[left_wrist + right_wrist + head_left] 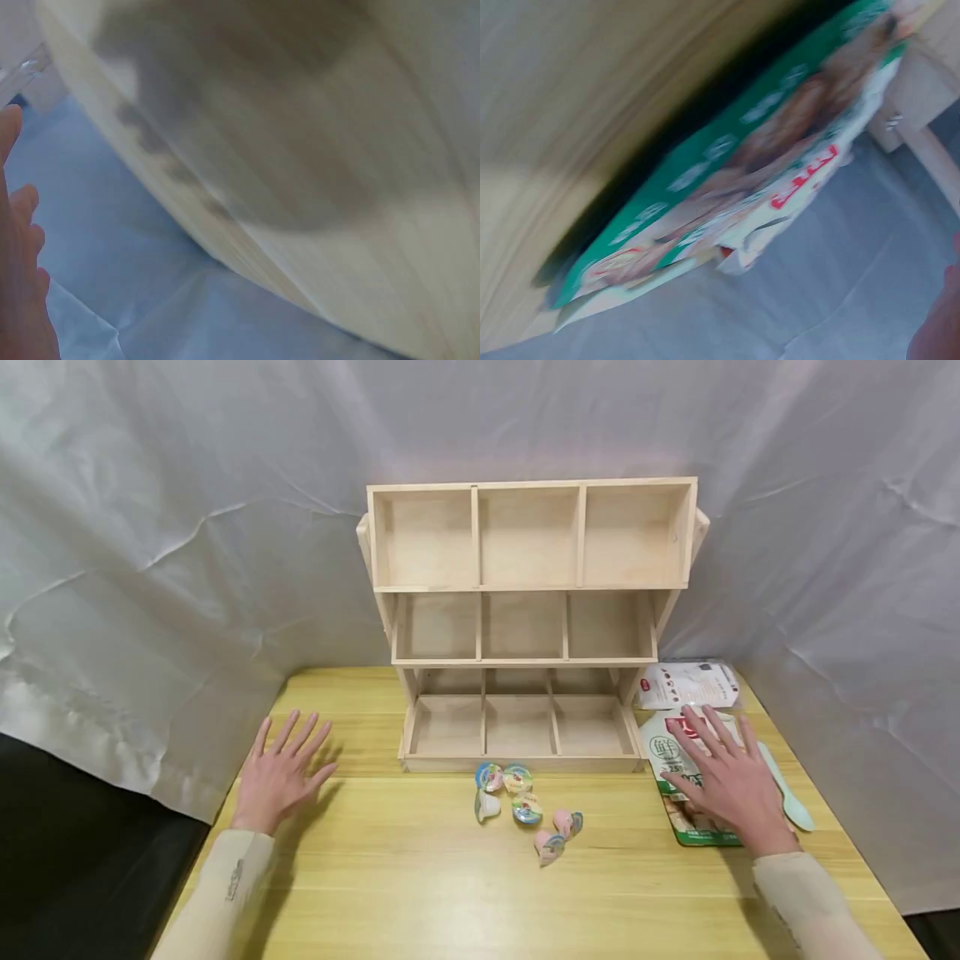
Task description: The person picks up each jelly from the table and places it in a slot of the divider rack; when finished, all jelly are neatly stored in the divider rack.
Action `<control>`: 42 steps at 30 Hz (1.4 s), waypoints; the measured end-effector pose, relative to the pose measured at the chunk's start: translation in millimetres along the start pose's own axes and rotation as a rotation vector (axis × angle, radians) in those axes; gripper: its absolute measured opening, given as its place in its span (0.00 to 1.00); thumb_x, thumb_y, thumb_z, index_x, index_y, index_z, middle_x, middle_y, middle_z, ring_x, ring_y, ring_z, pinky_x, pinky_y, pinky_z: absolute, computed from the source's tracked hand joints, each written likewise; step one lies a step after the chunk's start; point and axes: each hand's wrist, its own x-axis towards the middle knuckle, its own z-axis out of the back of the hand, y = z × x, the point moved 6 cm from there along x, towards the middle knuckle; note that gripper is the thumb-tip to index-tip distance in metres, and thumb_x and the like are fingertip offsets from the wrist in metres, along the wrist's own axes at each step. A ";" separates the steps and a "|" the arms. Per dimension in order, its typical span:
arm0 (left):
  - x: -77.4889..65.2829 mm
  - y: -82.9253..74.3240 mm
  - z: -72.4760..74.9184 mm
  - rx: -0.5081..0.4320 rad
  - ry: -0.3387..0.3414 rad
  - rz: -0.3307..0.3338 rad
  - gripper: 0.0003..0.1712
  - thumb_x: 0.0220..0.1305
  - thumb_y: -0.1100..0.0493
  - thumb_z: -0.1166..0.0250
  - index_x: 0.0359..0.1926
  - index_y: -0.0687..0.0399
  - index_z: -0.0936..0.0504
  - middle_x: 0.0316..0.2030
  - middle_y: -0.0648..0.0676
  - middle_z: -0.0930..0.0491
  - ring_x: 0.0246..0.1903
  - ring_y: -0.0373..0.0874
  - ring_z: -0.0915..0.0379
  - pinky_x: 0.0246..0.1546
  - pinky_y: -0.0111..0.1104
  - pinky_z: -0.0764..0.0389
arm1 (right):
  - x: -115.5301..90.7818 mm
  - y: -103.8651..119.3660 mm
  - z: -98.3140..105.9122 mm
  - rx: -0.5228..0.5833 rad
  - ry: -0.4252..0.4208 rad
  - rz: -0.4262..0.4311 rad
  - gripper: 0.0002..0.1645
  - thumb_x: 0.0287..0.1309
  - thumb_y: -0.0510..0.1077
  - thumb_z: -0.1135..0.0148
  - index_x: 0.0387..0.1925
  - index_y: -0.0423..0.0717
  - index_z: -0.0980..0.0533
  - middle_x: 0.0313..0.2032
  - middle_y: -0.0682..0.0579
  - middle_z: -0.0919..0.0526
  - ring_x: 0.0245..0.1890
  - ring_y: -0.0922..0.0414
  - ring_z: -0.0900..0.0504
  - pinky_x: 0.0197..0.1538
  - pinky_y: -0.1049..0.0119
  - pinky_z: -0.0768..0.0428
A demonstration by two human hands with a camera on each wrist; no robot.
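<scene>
Both hands palm down over a yellow wood-grain table (375,885), 1 on each side. Left hand (279,777): fingers straight and spread wide, thumb out; it hovers over bare wood near the table's left edge, its shadow set apart from it in the left-wrist view. Right hand (731,789): grip likewise wide, fingers fanned above a white plastic food pouch with a red logo and green print (663,747); the right-wrist view shows a gap between hand and packaging. This pouch lies at the table's right side, overlapping a green-edged pack with a brown food picture (684,820). A pale mint-green plastic spoon (797,812) lies just right of the hand; a white printed packet in clear wrap (690,683) lies behind the pouch. Centre rear: an upright, pale wooden rack (528,535), 3 tiers, each with 3 compartments along its front. In front of it, 6 small jelly cups with printed lids (527,808) lie grouped, 2 of them pink. Grey cloth (225,552) hangs behind; cream sleeves (232,881) cover both forearms.
</scene>
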 end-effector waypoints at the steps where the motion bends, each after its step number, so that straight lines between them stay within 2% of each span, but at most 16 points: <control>1: 3.7 -0.9 -0.2 -0.013 0.027 0.024 0.43 0.74 0.26 0.53 0.76 0.46 0.31 0.76 0.57 0.34 0.77 0.60 0.43 0.81 0.56 0.61 | 2.1 2.8 1.4 0.004 -0.002 -0.002 0.52 0.64 0.80 0.55 0.77 0.52 0.35 0.82 0.49 0.45 0.84 0.49 0.56 0.81 0.39 0.62; 3: 12.2 -4.4 -1.3 -0.034 0.087 0.075 0.42 0.71 0.32 0.43 0.79 0.44 0.35 0.77 0.57 0.35 0.78 0.60 0.45 0.81 0.56 0.65 | 6.4 9.3 3.9 0.027 -0.005 -0.018 0.51 0.65 0.80 0.55 0.77 0.52 0.35 0.81 0.48 0.42 0.83 0.48 0.54 0.82 0.40 0.61; 5: 22.5 -10.4 -3.9 -0.052 0.128 0.113 0.43 0.70 0.37 0.38 0.80 0.42 0.38 0.78 0.57 0.36 0.78 0.61 0.45 0.81 0.56 0.66 | 10.8 16.2 6.5 0.059 -0.003 -0.038 0.51 0.66 0.79 0.53 0.77 0.53 0.35 0.80 0.47 0.40 0.83 0.47 0.51 0.82 0.42 0.62; 7: 33.6 -19.5 -7.9 -0.059 0.151 0.132 0.43 0.72 0.36 0.40 0.81 0.41 0.41 0.78 0.56 0.37 0.77 0.61 0.43 0.80 0.58 0.63 | 14.9 23.5 8.7 0.094 -0.008 -0.055 0.50 0.66 0.78 0.51 0.77 0.53 0.35 0.78 0.46 0.36 0.81 0.45 0.46 0.82 0.43 0.58; 9: 44.4 -30.5 -12.8 -0.084 0.155 0.142 0.42 0.73 0.35 0.43 0.81 0.41 0.42 0.77 0.56 0.36 0.75 0.61 0.40 0.79 0.60 0.56 | 18.3 31.2 9.9 0.120 0.004 -0.066 0.50 0.66 0.78 0.50 0.78 0.53 0.35 0.77 0.45 0.35 0.78 0.42 0.41 0.81 0.42 0.53; 10: 49.5 -36.6 -15.4 -0.109 0.160 0.149 0.42 0.74 0.35 0.43 0.81 0.41 0.42 0.77 0.56 0.36 0.74 0.62 0.39 0.78 0.60 0.52 | 19.8 35.7 10.2 0.130 0.004 -0.066 0.49 0.67 0.78 0.51 0.78 0.54 0.35 0.76 0.44 0.34 0.76 0.41 0.39 0.79 0.41 0.48; 13: 61.5 -54.1 -23.0 -0.217 0.179 0.181 0.41 0.75 0.35 0.46 0.82 0.40 0.44 0.76 0.58 0.35 0.72 0.64 0.36 0.74 0.63 0.43 | 23.7 52.1 9.9 0.197 0.006 -0.061 0.47 0.65 0.73 0.42 0.76 0.52 0.32 0.73 0.42 0.31 0.71 0.37 0.33 0.72 0.36 0.38; 17: 71.1 -69.6 -32.5 -0.416 0.186 0.239 0.39 0.77 0.36 0.47 0.82 0.39 0.45 0.75 0.62 0.34 0.70 0.68 0.36 0.69 0.66 0.37 | 24.8 77.0 4.9 0.289 0.041 -0.050 0.46 0.59 0.63 0.29 0.73 0.51 0.30 0.71 0.41 0.29 0.68 0.36 0.30 0.68 0.32 0.34; 22: 74.4 -78.8 -46.3 -0.608 0.203 0.310 0.40 0.78 0.35 0.48 0.83 0.36 0.47 0.73 0.63 0.33 0.70 0.67 0.36 0.68 0.66 0.35 | 22.7 106.1 -2.5 0.353 0.091 -0.028 0.43 0.58 0.61 0.28 0.71 0.50 0.27 0.69 0.43 0.26 0.67 0.38 0.28 0.69 0.33 0.34; 29: 71.4 -88.2 -63.0 -0.733 0.260 0.374 0.40 0.78 0.37 0.46 0.83 0.36 0.48 0.73 0.62 0.33 0.65 0.65 0.30 0.65 0.66 0.31 | 20.4 134.2 -11.9 0.429 0.166 -0.014 0.37 0.60 0.61 0.27 0.67 0.52 0.23 0.64 0.47 0.20 0.62 0.43 0.22 0.66 0.35 0.30; 36: 68.9 -96.4 -67.5 -0.801 0.275 0.363 0.39 0.77 0.36 0.45 0.82 0.38 0.44 0.68 0.57 0.30 0.55 0.57 0.24 0.56 0.58 0.22 | 18.5 149.1 -24.4 0.482 0.279 -0.024 0.35 0.61 0.64 0.30 0.65 0.56 0.21 0.57 0.53 0.17 0.57 0.48 0.19 0.62 0.41 0.25; 42: 67.0 -99.8 -69.2 -0.782 0.294 0.352 0.42 0.75 0.33 0.44 0.82 0.41 0.42 0.65 0.56 0.30 0.46 0.52 0.26 0.49 0.51 0.21 | 17.8 158.4 -33.6 0.523 0.333 -0.023 0.31 0.64 0.62 0.31 0.63 0.56 0.19 0.53 0.55 0.16 0.53 0.51 0.18 0.57 0.46 0.23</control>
